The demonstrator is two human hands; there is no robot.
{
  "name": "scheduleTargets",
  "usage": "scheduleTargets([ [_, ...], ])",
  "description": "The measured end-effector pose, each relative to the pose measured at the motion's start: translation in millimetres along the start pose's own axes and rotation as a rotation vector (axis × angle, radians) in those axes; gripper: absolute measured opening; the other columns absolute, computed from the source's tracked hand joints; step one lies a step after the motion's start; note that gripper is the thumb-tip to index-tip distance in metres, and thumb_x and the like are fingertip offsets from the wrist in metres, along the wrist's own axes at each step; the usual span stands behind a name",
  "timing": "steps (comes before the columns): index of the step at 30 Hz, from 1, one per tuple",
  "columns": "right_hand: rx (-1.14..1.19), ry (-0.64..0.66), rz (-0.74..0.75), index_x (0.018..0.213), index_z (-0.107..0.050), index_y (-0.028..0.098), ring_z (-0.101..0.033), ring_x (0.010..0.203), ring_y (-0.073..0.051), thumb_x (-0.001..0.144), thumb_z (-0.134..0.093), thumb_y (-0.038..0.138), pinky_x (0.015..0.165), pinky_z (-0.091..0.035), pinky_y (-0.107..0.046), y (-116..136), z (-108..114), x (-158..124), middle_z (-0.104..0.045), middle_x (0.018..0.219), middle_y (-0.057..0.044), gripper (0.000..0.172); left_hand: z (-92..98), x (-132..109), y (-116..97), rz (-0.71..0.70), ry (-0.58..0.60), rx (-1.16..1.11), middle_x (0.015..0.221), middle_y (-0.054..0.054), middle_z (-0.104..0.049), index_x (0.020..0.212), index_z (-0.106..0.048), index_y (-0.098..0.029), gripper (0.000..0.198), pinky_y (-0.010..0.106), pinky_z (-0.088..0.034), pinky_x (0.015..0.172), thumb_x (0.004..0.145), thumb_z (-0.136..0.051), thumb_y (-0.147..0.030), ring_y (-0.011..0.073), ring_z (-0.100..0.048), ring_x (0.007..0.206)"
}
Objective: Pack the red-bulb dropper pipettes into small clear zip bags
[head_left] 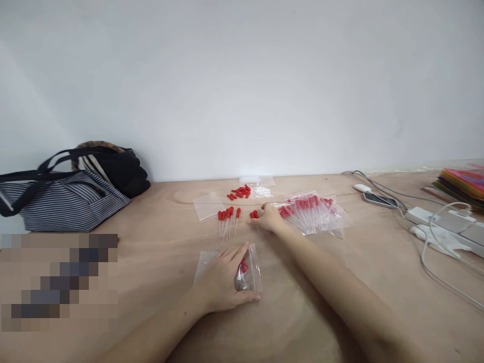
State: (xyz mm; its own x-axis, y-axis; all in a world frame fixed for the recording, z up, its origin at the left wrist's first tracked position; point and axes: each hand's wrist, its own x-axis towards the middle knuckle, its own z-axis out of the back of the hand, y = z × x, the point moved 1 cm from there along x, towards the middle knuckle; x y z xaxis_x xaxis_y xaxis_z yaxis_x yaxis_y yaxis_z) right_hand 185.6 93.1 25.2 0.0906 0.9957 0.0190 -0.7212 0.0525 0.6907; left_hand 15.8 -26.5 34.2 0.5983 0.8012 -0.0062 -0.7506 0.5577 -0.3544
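My left hand (223, 280) lies flat, thumb spread, on a clear zip bag (255, 262). Red bulbs (244, 266) show inside this bag beside my fingers; the rest of its contents is hidden. Farther out, my right hand (270, 218) has thumb and finger closed around two glass droppers (257, 227) with red bulbs, their tips pointing toward me. Just left of them, several more droppers (228, 224) lie side by side. Filled bags of droppers (308, 212) overlap one another to the right of my right hand.
Loose red bulbs (240, 192) and clear glass tubes (261, 191) lie near the wall, by an unfilled zip bag (207, 205). A striped bag (75, 201) stands at left. Phone (380, 200), cables, power strip (423, 217) and coloured sheets (459, 184) occupy the right.
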Motion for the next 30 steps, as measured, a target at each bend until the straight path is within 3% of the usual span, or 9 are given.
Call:
scheduleTargets([
  [5,0.005,0.097,-0.071,0.062,-0.053,0.016,-0.055,0.065,-0.019,0.042,-0.073,0.017,0.051,-0.038,-0.025,10,-8,11,-0.056,0.062,-0.003,0.028,-2.4,-1,3,0.017,-0.002,-0.009,0.139,0.019,-0.026,0.137,-0.011,-0.012,0.103,0.048,-0.029,0.099,0.062,-0.059,-0.064,0.0329,-0.029,0.124],
  [9,0.09,0.206,-0.008,0.048,-0.047,0.017,-0.048,0.053,-0.012,0.046,-0.067,0.011,0.046,-0.034,-0.021,2,0,-1,-0.046,0.048,0.004,0.021,-4.5,-2,5,0.019,-0.017,-0.032,0.139,0.018,-0.026,0.138,-0.002,-0.014,0.108,0.049,-0.03,0.097,0.062,-0.06,-0.063,0.0335,-0.03,0.123],
  [12,0.193,0.247,0.052,0.062,-0.052,0.016,-0.045,0.049,-0.008,0.053,-0.063,0.013,0.046,-0.033,-0.019,-10,16,-20,-0.046,0.051,0.007,0.014,-4.6,-2,5,0.031,-0.015,-0.041,0.139,0.018,-0.026,0.138,-0.002,-0.015,0.108,0.05,-0.031,0.096,0.061,-0.062,-0.061,0.0337,-0.03,0.123],
  [16,0.453,0.187,0.037,0.096,-0.047,0.019,-0.043,0.046,-0.007,0.064,-0.06,0.028,0.045,-0.034,-0.02,-31,37,-50,-0.043,0.056,0.009,0.036,-6.8,-1,8,0.03,-0.025,-0.049,0.14,0.016,-0.024,0.138,-0.002,-0.017,0.106,0.049,-0.031,0.096,0.061,-0.062,-0.06,0.0336,-0.029,0.123],
  [21,0.868,0.144,0.012,0.088,-0.044,0.021,-0.042,0.046,-0.007,0.06,-0.066,0.04,0.046,-0.034,-0.021,-47,38,-86,-0.042,0.055,0.01,0.041,-10.3,1,12,0.0,-0.055,-0.055,0.14,0.015,-0.026,0.138,-0.002,-0.018,0.107,0.048,-0.03,0.097,0.061,-0.061,-0.062,0.0334,-0.03,0.123],
  [30,1.092,0.184,-0.016,0.084,-0.047,0.02,-0.045,0.054,-0.008,0.055,-0.074,0.038,0.055,-0.036,-0.023,-48,29,-98,-0.051,0.061,0.006,0.043,-2.4,-1,2,0.054,-0.01,-0.041,0.141,0.016,-0.023,0.138,-0.006,-0.015,0.104,0.045,-0.029,0.099,0.062,-0.063,-0.057,0.031,-0.027,0.126],
])
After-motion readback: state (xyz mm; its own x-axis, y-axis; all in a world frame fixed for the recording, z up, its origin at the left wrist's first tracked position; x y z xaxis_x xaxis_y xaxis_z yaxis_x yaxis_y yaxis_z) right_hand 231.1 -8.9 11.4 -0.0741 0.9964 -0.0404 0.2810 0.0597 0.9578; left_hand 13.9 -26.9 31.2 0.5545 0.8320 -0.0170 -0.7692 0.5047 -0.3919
